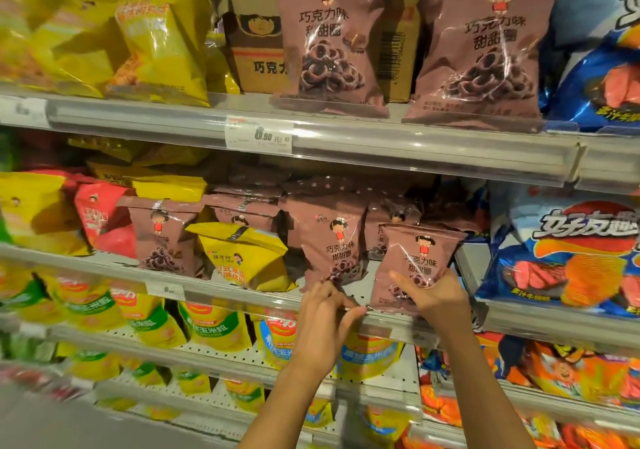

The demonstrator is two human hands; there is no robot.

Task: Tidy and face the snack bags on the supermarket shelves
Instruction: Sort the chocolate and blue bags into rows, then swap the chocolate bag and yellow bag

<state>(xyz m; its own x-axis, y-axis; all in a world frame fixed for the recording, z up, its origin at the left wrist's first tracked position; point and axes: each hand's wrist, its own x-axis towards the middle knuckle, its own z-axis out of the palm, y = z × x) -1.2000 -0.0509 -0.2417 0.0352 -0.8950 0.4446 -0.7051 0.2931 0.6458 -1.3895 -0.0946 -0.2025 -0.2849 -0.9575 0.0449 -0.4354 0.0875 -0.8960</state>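
On the middle shelf [242, 301] stand several brown chocolate-ring snack bags. My right hand [434, 298] grips the lower front of one brown bag [419, 254] at the shelf's front edge, thumb across its face. My left hand [327, 313] pinches the bottom corner of the neighbouring brown bag [330, 240], which stands upright just to the left. Another brown bag [161, 235] stands further left, beside a leaning yellow bag [242, 258]. More brown bags lie stacked behind them.
The upper shelf holds two upright brown bags [329, 43] [479, 50], a cardboard carton [256, 32] and yellow bags [156, 32]. Blue chip bags [568, 258] crowd the right. Red [104, 216] and yellow bags sit left. Lower shelves carry yellow-green [214, 327] and orange packs [554, 372].
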